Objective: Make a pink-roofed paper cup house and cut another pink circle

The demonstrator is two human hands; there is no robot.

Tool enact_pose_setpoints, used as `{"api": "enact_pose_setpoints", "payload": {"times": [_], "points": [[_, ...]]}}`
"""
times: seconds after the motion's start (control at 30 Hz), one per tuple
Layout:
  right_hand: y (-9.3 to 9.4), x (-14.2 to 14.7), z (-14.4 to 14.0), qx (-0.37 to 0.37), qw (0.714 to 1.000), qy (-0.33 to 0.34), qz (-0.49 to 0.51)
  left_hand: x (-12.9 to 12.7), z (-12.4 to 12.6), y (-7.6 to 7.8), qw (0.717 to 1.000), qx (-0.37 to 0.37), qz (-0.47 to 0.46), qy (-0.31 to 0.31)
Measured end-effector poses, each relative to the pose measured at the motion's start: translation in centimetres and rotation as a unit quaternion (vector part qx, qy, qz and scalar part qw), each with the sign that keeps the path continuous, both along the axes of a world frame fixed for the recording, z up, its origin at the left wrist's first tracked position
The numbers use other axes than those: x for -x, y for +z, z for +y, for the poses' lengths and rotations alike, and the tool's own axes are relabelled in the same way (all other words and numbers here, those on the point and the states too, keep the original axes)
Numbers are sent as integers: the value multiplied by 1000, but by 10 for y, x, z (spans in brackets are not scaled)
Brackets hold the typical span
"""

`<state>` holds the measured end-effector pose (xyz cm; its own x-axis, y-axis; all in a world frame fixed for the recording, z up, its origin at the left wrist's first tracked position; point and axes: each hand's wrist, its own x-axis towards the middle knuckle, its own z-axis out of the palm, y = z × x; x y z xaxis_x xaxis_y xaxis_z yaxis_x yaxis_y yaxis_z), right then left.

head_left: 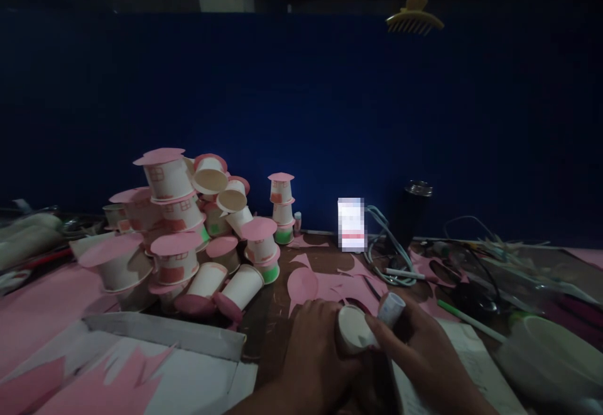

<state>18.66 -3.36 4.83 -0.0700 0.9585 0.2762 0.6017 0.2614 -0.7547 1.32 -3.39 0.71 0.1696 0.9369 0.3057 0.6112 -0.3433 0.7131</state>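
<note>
Position: my left hand [313,355] is wrapped around a small paper cup [352,330], held low over the near edge of the worktop [273,321] with its round end turned up towards me. My right hand [414,355] is closed narrowly on a glue stick [392,310], whose tip sits at the rim of that cup, touching or just short of it; I cannot tell which in this light.

Step in hand, by my judgement: glue is going onto the cup's end, ahead of a pink roof disc. Cut pink paper pieces [330,283] lie just beyond my hands on the worktop.

Surroundings: a heap of finished cup houses [188,239] with pink roofs stands to the left, well apart from my hands, and 1 small stack of them [282,208] stands by the blue back panel [301,107]. A green pen [466,319] lies to the right, near my right hand. A dark flask [414,211] and a coil of cable [386,252] sit further back.

Next move, as I judge it: an even run of glue round the rim, the cup held steady, then a disc pressed on centred.
</note>
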Motion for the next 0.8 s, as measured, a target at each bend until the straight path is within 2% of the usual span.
{"api": "enact_pose_setpoints", "payload": {"times": [0.17, 0.27, 0.4, 0.53, 0.67, 0.8], "points": [[4, 2, -2, 36, 997, 22, 70, 2, 2, 6, 999, 40, 19, 32], [9, 6, -3, 48, 988, -9, 148, 4, 5, 4, 997, 55, 26, 44], [11, 10, -3, 93, 970, -25, 225, 4, 5, 3, 998, 54, 14, 28], [9, 9, 1, 135, 960, -12, 243, 0, 1, 6, 998, 53, -21, 19], [4, 4, 5, 183, 938, -7, 294, -1, -3, 8, 998, 35, -45, 2], [3, 0, 7, 189, 924, 17, 330, -1, -5, 8, 998, 28, -58, -13]]}}
